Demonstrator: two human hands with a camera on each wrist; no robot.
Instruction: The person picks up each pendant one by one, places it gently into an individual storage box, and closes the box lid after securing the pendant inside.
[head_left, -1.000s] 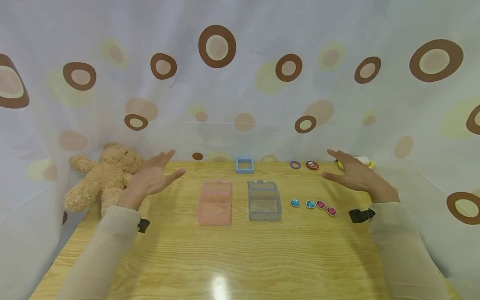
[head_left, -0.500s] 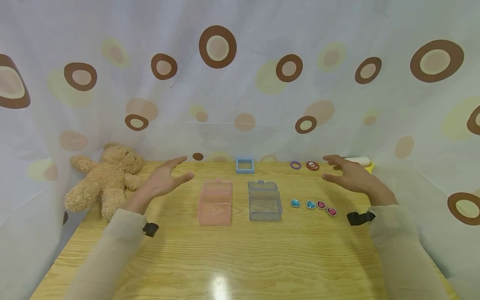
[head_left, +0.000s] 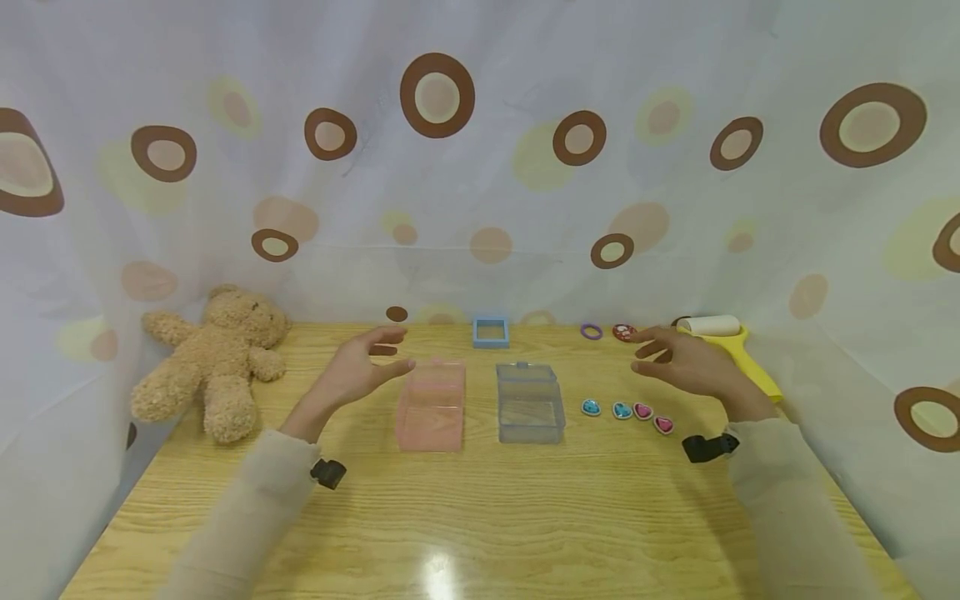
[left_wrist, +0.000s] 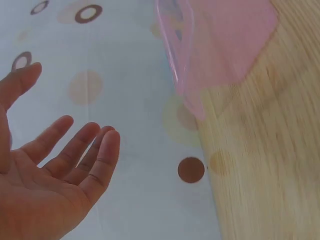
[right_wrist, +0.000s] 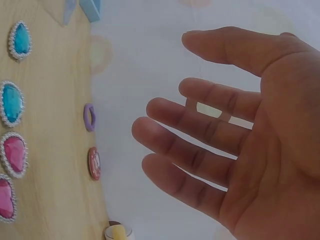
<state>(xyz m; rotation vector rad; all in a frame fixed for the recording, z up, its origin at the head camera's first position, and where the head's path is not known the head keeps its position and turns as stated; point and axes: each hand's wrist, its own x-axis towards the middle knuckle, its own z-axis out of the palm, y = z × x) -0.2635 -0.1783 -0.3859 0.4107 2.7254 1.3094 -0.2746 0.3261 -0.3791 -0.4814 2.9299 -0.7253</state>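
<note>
My left hand (head_left: 356,371) hovers left of the pink transparent box (head_left: 430,417), thumb and fingers apart and holding nothing. Its thumb tip overlaps the box's far left corner in the head view; the box (left_wrist: 225,40) also shows in the left wrist view. On the right, my empty right hand (head_left: 686,362) hangs in the air beyond the gems, its fingers loosely bent. Two blue gems (head_left: 591,407) and two pink heart gems (head_left: 642,411) with silvery edges lie in a row near it. Between the hands stands a blue-grey transparent box (head_left: 529,408), lid folded back.
A light blue square frame (head_left: 491,332), a purple ring (head_left: 591,332) and a red round badge (head_left: 624,332) lie along the table's back edge. Behind my right hand is a yellow-handled lint roller (head_left: 712,326). A teddy bear (head_left: 217,358) sits at the left by the patterned curtain (head_left: 480,167).
My left hand has moved right, away from the teddy bear and up to the pink box. My right hand has shifted slightly left and down, uncovering the lint roller. The objects stay put.
</note>
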